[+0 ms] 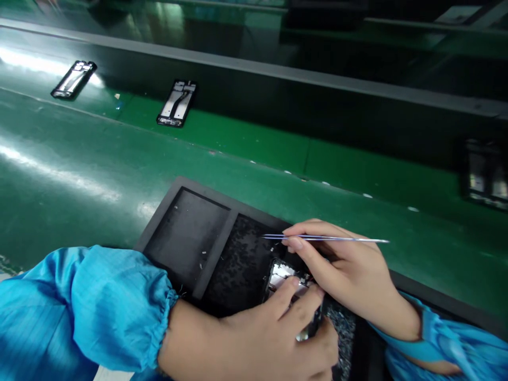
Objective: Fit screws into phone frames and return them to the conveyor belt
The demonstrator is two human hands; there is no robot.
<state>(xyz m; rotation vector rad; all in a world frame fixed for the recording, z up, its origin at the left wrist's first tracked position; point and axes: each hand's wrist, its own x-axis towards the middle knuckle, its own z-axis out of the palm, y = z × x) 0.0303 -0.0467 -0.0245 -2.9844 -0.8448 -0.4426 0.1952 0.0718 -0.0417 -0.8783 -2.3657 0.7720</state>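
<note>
My left hand point(273, 333) lies over an opened phone housing point(282, 271), its fingers bent across the inside and round the far side. Much of the housing is hidden beneath those fingers; its upper end shows silvery metal with a dark rim. In my right hand point(349, 264) a slim pair of tweezers point(341, 238) is pinched between thumb and forefinger, held nearly level with the tips pointing left. The tweezers are above the housing's upper end, apart from it. Under both hands is a black compartmented tray point(216, 248), with small pale bits in it.
Two opened phone housings, one at far left point(74, 79) and one nearer the middle point(177, 103), lie on the green strip point(257, 143) beyond the tray. Another blurred housing point(486, 174) lies at the right edge. A pale rail point(254, 64) runs across behind them.
</note>
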